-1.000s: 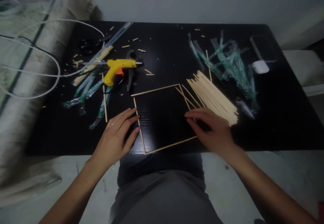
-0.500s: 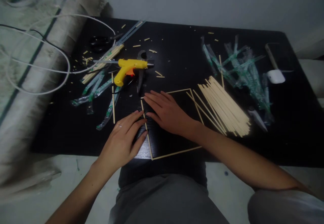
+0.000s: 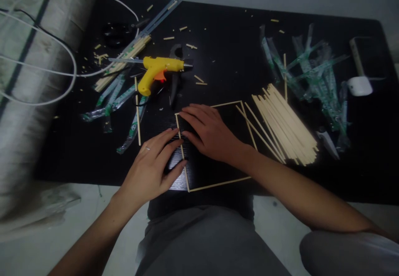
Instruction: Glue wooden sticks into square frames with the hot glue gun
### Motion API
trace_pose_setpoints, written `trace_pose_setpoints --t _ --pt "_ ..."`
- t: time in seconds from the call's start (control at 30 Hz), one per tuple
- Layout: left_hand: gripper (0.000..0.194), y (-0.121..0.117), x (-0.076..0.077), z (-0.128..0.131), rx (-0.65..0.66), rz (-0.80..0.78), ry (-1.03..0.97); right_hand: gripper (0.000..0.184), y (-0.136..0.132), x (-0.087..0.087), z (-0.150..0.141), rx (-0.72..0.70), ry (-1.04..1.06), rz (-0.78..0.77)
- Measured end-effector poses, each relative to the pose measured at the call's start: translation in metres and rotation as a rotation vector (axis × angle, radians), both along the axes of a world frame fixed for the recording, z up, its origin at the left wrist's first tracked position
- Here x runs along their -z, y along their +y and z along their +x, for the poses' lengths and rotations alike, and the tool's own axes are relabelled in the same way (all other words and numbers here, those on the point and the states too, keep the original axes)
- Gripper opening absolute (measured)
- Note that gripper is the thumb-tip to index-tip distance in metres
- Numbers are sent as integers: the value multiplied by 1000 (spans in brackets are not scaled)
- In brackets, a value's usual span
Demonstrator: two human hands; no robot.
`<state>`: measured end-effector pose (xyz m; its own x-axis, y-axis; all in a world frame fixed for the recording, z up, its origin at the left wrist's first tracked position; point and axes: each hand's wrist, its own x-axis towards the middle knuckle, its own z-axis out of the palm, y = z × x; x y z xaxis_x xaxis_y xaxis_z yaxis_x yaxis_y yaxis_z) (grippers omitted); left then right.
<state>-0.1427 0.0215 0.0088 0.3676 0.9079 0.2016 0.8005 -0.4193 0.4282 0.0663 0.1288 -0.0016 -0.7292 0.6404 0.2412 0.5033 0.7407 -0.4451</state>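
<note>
A four-sided frame of thin wooden sticks [image 3: 218, 184] lies flat on the black table. My left hand [image 3: 152, 161] rests at its left side stick [image 3: 186, 178], fingers and thumb spread and their tips touching it. Palm down, my right hand [image 3: 207, 130] lies across the far left part of the frame. Its fingers are stretched out, with the fingertips by the far left corner, and it hides part of the far stick. Beyond the hands lies a yellow glue gun [image 3: 158, 67] with an orange trigger, over a dark cutting tool [image 3: 174, 89].
Loose sticks [image 3: 285, 128] are piled right of the frame, near a small blade-like tool [image 3: 328, 143]. Plastic wrappers [image 3: 314, 70], a phone [image 3: 368, 55] and a white case [image 3: 360, 86] lie further right. At left are scissors [image 3: 115, 34], bundled sticks [image 3: 124, 62] and a white cable [image 3: 75, 66].
The left side stick has shifted slightly, and its far end now meets the far stick at the corner. Both hands keep nearly the same pose; the camera view has shifted slightly.
</note>
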Motion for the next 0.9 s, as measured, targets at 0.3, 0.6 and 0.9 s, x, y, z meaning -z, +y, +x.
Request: trace_pose_setpoints --t 0.3,0.6,0.9 --pt "40 0 0 2 -32 20 44 43 0 1 -1 7 38 8" --pt "40 -1 0 2 -45 25 55 45 0 1 -1 4 14 20" --pt "40 -1 1 1 -33 21 58 42 0 1 -1 -2 26 29"
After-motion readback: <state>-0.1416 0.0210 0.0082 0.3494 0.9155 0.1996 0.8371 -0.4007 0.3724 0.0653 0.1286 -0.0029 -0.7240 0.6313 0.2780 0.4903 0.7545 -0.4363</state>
